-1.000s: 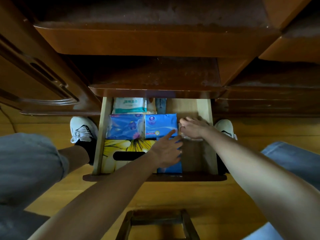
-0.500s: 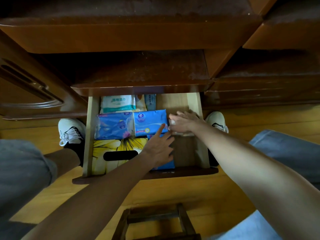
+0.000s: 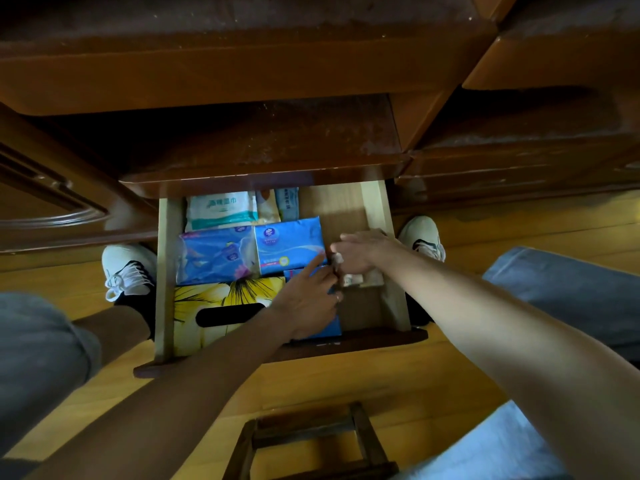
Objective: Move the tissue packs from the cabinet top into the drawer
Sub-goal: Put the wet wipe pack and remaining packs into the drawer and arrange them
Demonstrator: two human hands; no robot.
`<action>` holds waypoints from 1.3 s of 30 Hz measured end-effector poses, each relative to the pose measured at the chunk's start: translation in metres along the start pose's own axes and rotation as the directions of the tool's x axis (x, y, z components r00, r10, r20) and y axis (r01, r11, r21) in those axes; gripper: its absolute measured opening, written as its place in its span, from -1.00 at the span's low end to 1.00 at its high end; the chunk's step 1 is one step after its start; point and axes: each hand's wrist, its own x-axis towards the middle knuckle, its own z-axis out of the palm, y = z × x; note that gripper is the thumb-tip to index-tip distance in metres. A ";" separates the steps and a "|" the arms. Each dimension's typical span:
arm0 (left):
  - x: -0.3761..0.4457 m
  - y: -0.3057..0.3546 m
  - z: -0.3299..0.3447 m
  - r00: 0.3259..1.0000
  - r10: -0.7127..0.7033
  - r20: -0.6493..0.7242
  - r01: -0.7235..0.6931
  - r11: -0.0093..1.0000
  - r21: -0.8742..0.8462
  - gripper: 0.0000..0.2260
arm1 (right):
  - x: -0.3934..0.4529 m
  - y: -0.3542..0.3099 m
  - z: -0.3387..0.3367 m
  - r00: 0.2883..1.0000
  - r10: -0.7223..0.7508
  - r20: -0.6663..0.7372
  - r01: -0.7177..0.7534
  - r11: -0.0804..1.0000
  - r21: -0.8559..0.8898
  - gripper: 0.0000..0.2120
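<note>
Pale wood forms the side walls of the open drawer [image 3: 376,216], which projects from beneath the dark brown cabinet top [image 3: 242,64] toward 6 o'clock. Inside, at 12 o'clock, lies a white-and-teal wipes pack [image 3: 221,209], with a narrow blue packet [image 3: 288,202] just beside it at its 3 o'clock. Below these sit two tissue packs side by side and touching: a blue floral pack [image 3: 216,254] at 9 o'clock and a bright blue pack [image 3: 289,244] toward the centre. A yellow flower-print tissue box [image 3: 221,306] with a dark oval slot fills the 7 o'clock corner. A further blue pack [image 3: 332,329] lies at 6 o'clock, mostly hidden.

The left hand [image 3: 308,303] rests palm-down on that hidden blue pack, its fingers extended and slightly apart, the index finger reaching toward 1 o'clock to touch the lower edge of the bright blue pack. The right hand [image 3: 360,252], at 3 o'clock in the drawer, covers a small pale pack [image 3: 360,280] lying against the right wall; its fingers are bent over the pack's top, but whether they clamp it or merely press on it cannot be told. The two hands nearly meet at the fingertips.

White sneakers [image 3: 128,271] flank the drawer on a yellow wooden floor [image 3: 346,382]. A dark wooden stool [image 3: 311,441] stands at 6 o'clock.
</note>
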 end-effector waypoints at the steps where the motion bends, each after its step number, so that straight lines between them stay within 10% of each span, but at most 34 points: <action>1: -0.005 -0.006 -0.002 0.999 0.012 -0.050 -0.014 0.999 -0.048 -0.64 | 0.000 0.001 0.002 1.000 0.001 0.017 -0.001 1.000 0.015 -0.56; 5: -0.021 -0.024 -0.009 0.940 -0.183 -0.289 0.098 0.954 -0.285 -0.71 | -0.007 -0.001 0.014 1.000 -0.004 0.005 0.004 0.999 0.046 -0.37; 11: -0.045 -0.030 0.012 0.958 -0.287 0.003 0.280 0.931 -0.236 -0.45 | -0.022 -0.001 0.017 1.000 0.022 -0.017 -0.024 0.991 -0.130 -0.30; 24: -0.051 -0.025 0.028 0.952 -0.302 0.052 0.303 0.903 -0.306 -0.40 | -0.027 -0.021 0.030 0.995 0.066 0.072 -0.075 0.989 0.128 -0.52; 39: -0.049 -0.027 0.026 0.953 -0.300 0.051 0.299 0.890 -0.344 -0.38 | -0.065 -0.032 0.039 0.978 -0.102 0.185 0.113 0.992 -0.052 -0.54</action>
